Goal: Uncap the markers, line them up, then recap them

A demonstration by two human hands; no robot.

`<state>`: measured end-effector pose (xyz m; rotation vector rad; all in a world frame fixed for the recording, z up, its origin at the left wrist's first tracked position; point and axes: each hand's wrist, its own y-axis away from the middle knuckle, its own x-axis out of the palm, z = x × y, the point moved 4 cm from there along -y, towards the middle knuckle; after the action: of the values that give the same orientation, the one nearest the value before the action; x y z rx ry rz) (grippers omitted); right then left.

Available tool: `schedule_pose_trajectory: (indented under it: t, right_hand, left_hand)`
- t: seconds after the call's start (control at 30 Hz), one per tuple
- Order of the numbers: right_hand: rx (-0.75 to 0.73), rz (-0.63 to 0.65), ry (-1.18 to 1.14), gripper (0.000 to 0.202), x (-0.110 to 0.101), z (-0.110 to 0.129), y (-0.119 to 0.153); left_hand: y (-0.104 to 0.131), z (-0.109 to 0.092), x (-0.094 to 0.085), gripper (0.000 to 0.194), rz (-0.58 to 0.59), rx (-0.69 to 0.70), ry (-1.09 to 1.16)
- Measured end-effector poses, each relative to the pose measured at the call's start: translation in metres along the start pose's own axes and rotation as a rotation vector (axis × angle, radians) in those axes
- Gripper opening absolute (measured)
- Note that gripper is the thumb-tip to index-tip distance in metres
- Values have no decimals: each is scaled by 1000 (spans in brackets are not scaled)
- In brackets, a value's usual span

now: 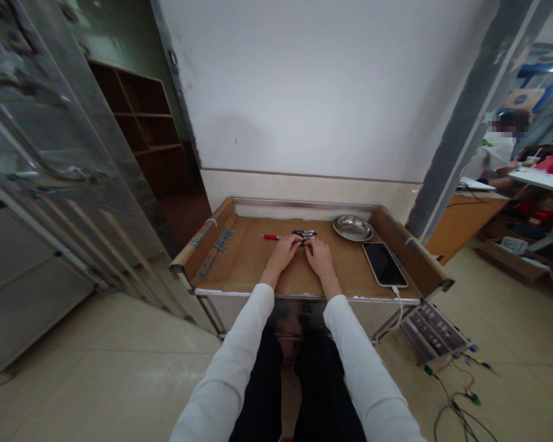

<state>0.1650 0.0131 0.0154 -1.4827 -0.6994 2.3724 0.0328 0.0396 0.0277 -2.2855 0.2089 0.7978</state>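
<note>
On a cardboard-covered cart top [249, 264], both hands meet near the middle. My left hand [284, 250] has its fingers drawn together at a small dark item, too small to name. Opposite it, my right hand [319, 255] has its fingertips closed on the same spot. Just beyond the fingertips lie black markers [308, 232], partly hidden by the hands. A red marker [271, 237] lies to their left, its right end near my left hand. To the right rest a round metal dish [352, 228] and a phone [384, 264] with a white cable plugged in.
Raised cardboard-covered sides [408, 248] bound the cart, with a wall behind. A metal door [87, 123] stands at left. At right are an electrical box [437, 331], loose cables on the floor, an orange-sided desk [465, 221] and a seated person [500, 147].
</note>
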Motion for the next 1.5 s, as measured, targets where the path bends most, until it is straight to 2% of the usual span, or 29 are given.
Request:
schedule_pose_trajectory:
  t: [0.33,0.53,0.7,0.97,1.3,1.5]
  right_hand:
    - [13,-46,-25,23,-4,0,0]
    - [29,-81,-33,24,-6,0,0]
    - [26,-114,-82,25,-9,0,0]
    - [-79,-37,-258,27,-7,4,-1]
    - [-40,-74,-79,21,-11,5,0]
    - [89,-156,-22,29,-14,-1,1]
  left_hand:
    - [0,0,-1,15,4,-57,98]
    - [1,2,-1,13,18,-90,94]
    - [1,3,-3,11,-22,-91,45]
    - [2,1,-2,12,-1,-40,-65]
    - [0,-6,-2,25,25,-7,-135]
    - [1,-5,4,32,121,25,-189]
